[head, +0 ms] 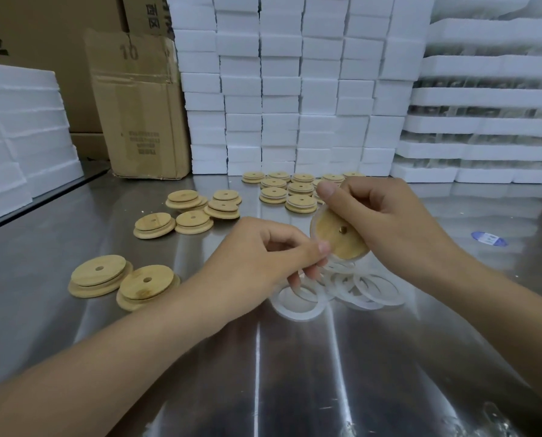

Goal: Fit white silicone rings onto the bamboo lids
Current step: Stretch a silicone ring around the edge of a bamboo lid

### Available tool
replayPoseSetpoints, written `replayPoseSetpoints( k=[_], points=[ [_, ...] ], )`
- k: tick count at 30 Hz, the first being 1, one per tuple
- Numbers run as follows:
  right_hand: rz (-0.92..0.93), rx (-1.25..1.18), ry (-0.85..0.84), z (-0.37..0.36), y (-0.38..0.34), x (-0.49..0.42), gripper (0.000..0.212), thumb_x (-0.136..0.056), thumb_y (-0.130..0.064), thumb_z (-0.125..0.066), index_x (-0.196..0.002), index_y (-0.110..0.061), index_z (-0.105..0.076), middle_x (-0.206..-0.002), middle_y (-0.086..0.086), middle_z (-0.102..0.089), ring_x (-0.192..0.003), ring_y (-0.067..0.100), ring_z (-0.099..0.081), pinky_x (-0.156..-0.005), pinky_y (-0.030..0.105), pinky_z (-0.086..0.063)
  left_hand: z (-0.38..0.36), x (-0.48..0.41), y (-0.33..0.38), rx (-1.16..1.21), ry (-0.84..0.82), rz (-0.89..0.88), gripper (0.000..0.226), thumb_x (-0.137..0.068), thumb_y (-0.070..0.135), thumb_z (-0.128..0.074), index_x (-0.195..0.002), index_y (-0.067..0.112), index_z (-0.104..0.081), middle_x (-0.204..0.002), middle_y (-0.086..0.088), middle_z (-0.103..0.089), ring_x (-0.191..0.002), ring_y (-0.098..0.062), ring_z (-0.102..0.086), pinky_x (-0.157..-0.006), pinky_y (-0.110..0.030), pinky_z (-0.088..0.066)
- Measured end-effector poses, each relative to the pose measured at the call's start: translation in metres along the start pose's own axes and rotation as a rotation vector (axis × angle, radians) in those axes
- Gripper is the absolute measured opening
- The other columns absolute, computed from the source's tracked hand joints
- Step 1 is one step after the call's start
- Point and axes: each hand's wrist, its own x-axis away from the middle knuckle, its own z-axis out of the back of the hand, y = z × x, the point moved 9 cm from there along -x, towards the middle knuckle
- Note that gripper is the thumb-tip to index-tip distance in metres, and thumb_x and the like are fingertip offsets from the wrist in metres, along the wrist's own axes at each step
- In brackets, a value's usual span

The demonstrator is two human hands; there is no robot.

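My right hand (386, 222) grips a round bamboo lid (340, 238) with a centre hole, tilted above the steel table. A white silicone ring (314, 223) lies around the lid's rim. My left hand (272, 250) pinches that ring at the lid's lower left edge. Under both hands sits a pile of loose white rings (357, 288). Bare lids (124, 282) lie at the left and further back (189, 212). Lids that carry white rings (299, 192) stand in rows at the back.
The steel table (263, 373) reflects light. White foam blocks (294, 89) are stacked in a wall behind, with more at the left (20, 130). A cardboard box (137, 108) stands at back left. A blue-and-white label (489, 238) lies at the right.
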Motion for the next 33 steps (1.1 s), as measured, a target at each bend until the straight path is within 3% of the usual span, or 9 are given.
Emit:
replayPoseSetpoints(
  k=[3, 8, 12, 15, 17, 23, 28, 31, 33],
  points=[
    [-0.019, 0.003, -0.07, -0.006, 0.002, 0.0, 0.057, -0.1, -0.054, -0.063, -0.071, -0.004, -0.06, -0.062, -0.003, -0.057, -0.057, 0.008, -0.053, -0.055, 0.023, -0.043, 0.003, -0.001, 0.004, 0.058, 0.018, -0.005, 0.025, -0.096, 0.022, -0.077, -0.072, 0.017, -0.08, -0.066, 0.001, -0.071, -0.058, -0.006, -0.059, -0.056, -0.008, -0.043],
    [-0.098, -0.2, -0.067, -0.004, 0.009, -0.003, 0.061, -0.099, -0.051, -0.064, -0.079, 0.007, -0.063, -0.06, -0.001, -0.049, -0.051, 0.006, -0.045, -0.047, 0.014, -0.038, 0.005, -0.002, 0.014, 0.069, -0.005, -0.041, 0.025, -0.095, 0.026, -0.077, -0.071, 0.018, -0.076, -0.064, 0.005, -0.067, -0.06, -0.006, -0.056, -0.057, -0.012, -0.041],
    [-0.11, -0.259, -0.018, 0.005, 0.011, -0.005, 0.061, -0.098, -0.05, -0.067, -0.083, 0.009, -0.068, -0.059, 0.0, -0.052, -0.049, 0.008, -0.045, -0.046, 0.014, -0.038, 0.005, -0.004, 0.02, 0.054, -0.019, -0.064, 0.026, -0.09, 0.028, -0.074, -0.073, 0.008, -0.073, -0.064, 0.007, -0.066, -0.06, -0.005, -0.057, -0.057, -0.012, -0.042],
    [-0.093, -0.222, -0.018, 0.0, 0.01, -0.003, 0.067, -0.098, -0.052, -0.067, -0.087, 0.014, -0.063, -0.065, 0.01, -0.045, -0.055, 0.01, -0.042, -0.049, 0.015, -0.036, 0.002, -0.003, 0.019, 0.069, -0.009, -0.072, 0.024, -0.097, 0.015, -0.07, -0.075, 0.007, -0.074, -0.063, 0.008, -0.068, -0.057, -0.002, -0.058, -0.056, -0.009, -0.043],
    [-0.086, -0.193, -0.01, -0.003, 0.01, -0.002, 0.071, -0.097, -0.056, -0.067, -0.09, 0.015, -0.058, -0.071, 0.019, -0.042, -0.061, 0.018, -0.04, -0.051, 0.02, -0.033, 0.003, -0.002, 0.015, 0.073, 0.016, -0.057, 0.025, -0.097, 0.019, -0.071, -0.077, 0.006, -0.075, -0.064, 0.007, -0.069, -0.055, -0.004, -0.057, -0.055, -0.009, -0.043],
    [-0.129, -0.209, 0.02, -0.004, 0.014, -0.001, 0.053, -0.1, -0.051, -0.065, -0.073, -0.007, -0.061, -0.061, -0.007, -0.05, -0.055, 0.007, -0.045, -0.05, 0.016, -0.037, 0.008, -0.003, 0.009, 0.026, 0.049, -0.045, 0.025, -0.083, 0.042, -0.078, -0.083, 0.018, -0.084, -0.073, 0.0, -0.075, -0.058, -0.008, -0.059, -0.057, -0.008, -0.043],
    [-0.155, -0.24, -0.01, -0.008, 0.014, 0.0, 0.045, -0.1, -0.053, -0.063, -0.069, -0.02, -0.063, -0.063, -0.006, -0.049, -0.056, 0.008, -0.044, -0.049, 0.018, -0.037, 0.01, -0.003, 0.004, 0.027, 0.055, 0.009, 0.019, -0.088, 0.037, -0.082, -0.075, 0.022, -0.082, -0.069, 0.004, -0.072, -0.059, -0.008, -0.058, -0.056, -0.008, -0.043],
    [-0.182, -0.285, -0.037, -0.012, 0.016, 0.001, 0.047, -0.099, -0.057, -0.062, -0.074, -0.017, -0.064, -0.066, -0.001, -0.046, -0.057, 0.011, -0.042, -0.048, 0.02, -0.036, 0.013, -0.003, 0.001, 0.032, 0.065, 0.051, 0.029, -0.083, 0.045, -0.088, -0.068, 0.022, -0.077, -0.065, 0.005, -0.067, -0.061, -0.009, -0.058, -0.057, -0.01, -0.042],
    [-0.193, -0.284, -0.056, -0.014, 0.019, 0.001, 0.047, -0.099, -0.058, -0.061, -0.076, -0.016, -0.064, -0.066, 0.0, -0.047, -0.058, 0.012, -0.043, -0.049, 0.023, -0.037, 0.015, -0.003, -0.003, 0.04, 0.062, 0.09, 0.027, -0.082, 0.048, -0.088, -0.076, 0.023, -0.079, -0.074, 0.005, -0.071, -0.066, -0.01, -0.063, -0.061, -0.019, -0.044]
  ],
)
